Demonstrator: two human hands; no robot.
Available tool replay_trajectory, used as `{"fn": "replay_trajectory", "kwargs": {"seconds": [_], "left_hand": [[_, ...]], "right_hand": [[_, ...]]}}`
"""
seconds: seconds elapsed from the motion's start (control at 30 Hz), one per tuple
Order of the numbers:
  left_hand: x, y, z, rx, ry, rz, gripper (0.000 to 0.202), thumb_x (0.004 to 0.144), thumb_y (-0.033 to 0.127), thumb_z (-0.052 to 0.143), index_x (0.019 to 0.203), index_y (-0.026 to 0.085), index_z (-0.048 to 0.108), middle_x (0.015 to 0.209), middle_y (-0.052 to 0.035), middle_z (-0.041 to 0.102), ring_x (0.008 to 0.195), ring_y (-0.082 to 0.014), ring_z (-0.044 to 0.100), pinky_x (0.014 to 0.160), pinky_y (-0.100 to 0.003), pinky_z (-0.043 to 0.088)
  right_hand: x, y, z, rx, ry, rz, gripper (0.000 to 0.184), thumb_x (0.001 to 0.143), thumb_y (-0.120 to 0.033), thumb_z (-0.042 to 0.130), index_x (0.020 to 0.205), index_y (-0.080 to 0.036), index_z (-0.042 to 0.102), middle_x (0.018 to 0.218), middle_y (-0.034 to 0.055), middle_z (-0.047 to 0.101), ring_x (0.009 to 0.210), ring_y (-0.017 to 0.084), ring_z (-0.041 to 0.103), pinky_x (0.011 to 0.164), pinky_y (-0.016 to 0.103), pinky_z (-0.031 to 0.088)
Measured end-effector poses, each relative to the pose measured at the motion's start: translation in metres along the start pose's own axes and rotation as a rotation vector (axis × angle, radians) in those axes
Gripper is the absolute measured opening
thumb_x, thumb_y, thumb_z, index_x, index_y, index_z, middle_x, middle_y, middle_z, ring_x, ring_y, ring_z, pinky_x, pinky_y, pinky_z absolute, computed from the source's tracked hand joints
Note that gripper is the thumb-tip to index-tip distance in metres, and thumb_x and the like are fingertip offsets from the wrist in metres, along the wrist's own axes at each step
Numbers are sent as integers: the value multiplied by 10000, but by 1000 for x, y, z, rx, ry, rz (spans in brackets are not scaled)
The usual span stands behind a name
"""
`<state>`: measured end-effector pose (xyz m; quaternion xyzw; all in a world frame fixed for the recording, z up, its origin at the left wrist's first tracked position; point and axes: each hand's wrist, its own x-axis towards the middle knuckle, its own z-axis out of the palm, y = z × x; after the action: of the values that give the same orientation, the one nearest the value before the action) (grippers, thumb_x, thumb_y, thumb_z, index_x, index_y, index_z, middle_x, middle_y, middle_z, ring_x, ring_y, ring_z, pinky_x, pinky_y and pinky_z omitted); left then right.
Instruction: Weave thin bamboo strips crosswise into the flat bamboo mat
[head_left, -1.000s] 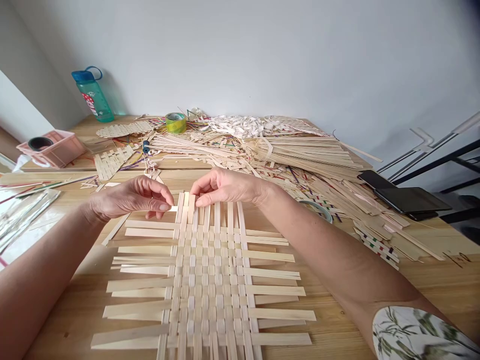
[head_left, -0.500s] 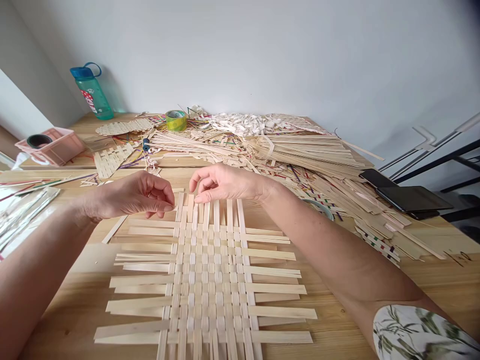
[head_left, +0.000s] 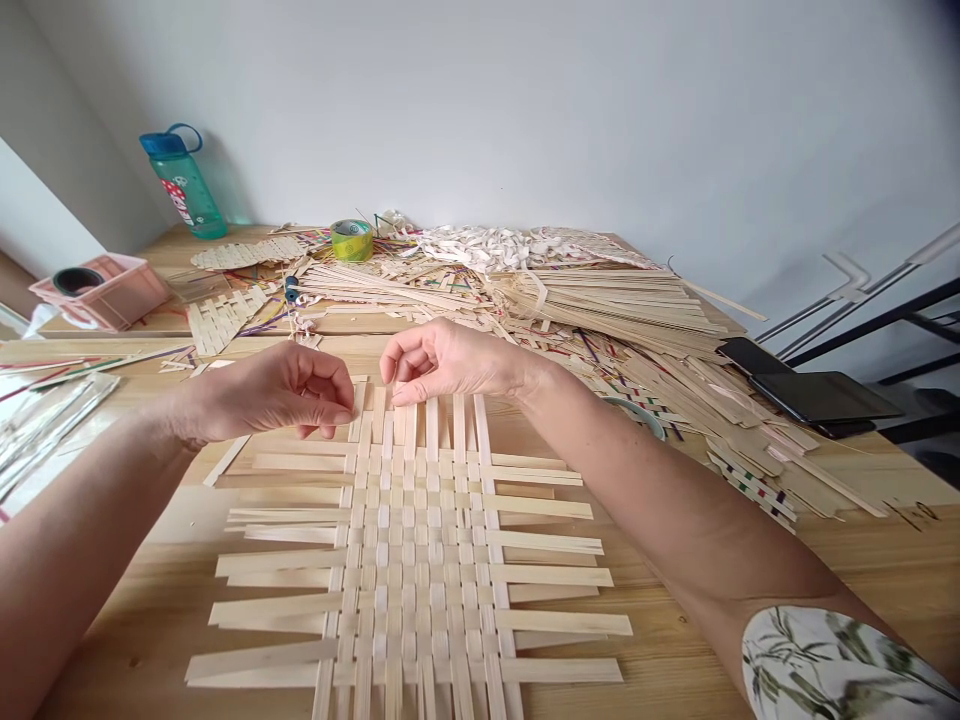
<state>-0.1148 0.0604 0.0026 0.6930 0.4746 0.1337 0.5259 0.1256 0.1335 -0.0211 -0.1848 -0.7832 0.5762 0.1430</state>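
A mat of pale woven strips point(head_left: 416, 560) lies flat on the wooden table point(head_left: 862, 580) in front of me. My left hand point(head_left: 274, 390) is at its far left corner, thumb and fingers pinched on the end of a horizontal strip point(head_left: 358, 380) there. Close beside it, my right hand point(head_left: 450, 362) is curled over the upper ends of the upright strips, its fingertips pinching or lifting one of them. The two hands are a few centimetres apart.
A large heap of loose strips point(head_left: 570, 300) covers the far half of the table. A teal water bottle point(head_left: 182, 185), a roll of green tape point(head_left: 351, 240), a pink basket point(head_left: 105, 290) and small woven pieces point(head_left: 225, 320) are at the back left. Two dark phones or tablets point(head_left: 817, 398) lie at the right.
Both hands have crept slightly away from me along the mat's top edge, and the right fingers have lifted a little off the strip ends. The mat has not moved.
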Motion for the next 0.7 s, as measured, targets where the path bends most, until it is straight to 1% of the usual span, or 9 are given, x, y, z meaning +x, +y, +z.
{"fn": "replay_trajectory", "kwargs": {"seconds": [0.07,0.13,0.23,0.33,0.4,0.53,0.7], "left_hand": [[2,-3,-1,-69,-18,16,190,798,294,722,796,138,613,631,23,622,534,-70,518,489,-160,419],[4,-7,-4,-103,-40,34,193,810,293,720,823,139,605,660,12,642,553,-76,538,514,-169,437],[2,-14,-13,-86,-86,48,185,852,296,685,921,131,637,712,-6,665,617,-93,579,579,-189,472],[-1,-19,-20,-64,-117,40,188,871,295,670,948,125,673,692,-2,658,601,-90,570,561,-180,463],[-1,-22,-22,-79,-107,53,171,865,287,678,924,126,689,670,3,654,583,-87,565,539,-173,456],[1,-25,-19,-125,-95,93,153,849,269,701,922,135,705,668,5,656,593,-90,583,541,-171,471],[2,-27,-20,-150,-91,115,158,853,268,706,935,134,720,663,-5,667,572,-90,573,517,-169,464]], "right_hand": [[1,1,0,16,2,-13,220,757,-219,775,916,-144,643,756,-6,704,680,92,641,681,223,478],[1,1,1,32,6,-28,215,760,-213,773,919,-141,648,762,-5,707,686,89,639,681,217,473],[2,2,0,45,8,-39,214,757,-207,776,914,-140,650,759,-7,707,683,84,632,677,212,465],[1,3,-1,50,5,-30,215,753,-205,779,911,-141,648,746,-11,697,674,85,624,669,215,465],[1,3,-2,54,-3,-16,220,755,-205,778,920,-139,648,747,-9,695,676,86,622,675,219,471],[0,3,-3,52,-22,4,238,762,-219,779,944,-140,647,769,-2,701,702,93,632,712,233,484],[-2,0,-7,32,-39,52,271,769,-272,789,971,-140,665,843,23,721,789,118,660,809,272,493]]}}
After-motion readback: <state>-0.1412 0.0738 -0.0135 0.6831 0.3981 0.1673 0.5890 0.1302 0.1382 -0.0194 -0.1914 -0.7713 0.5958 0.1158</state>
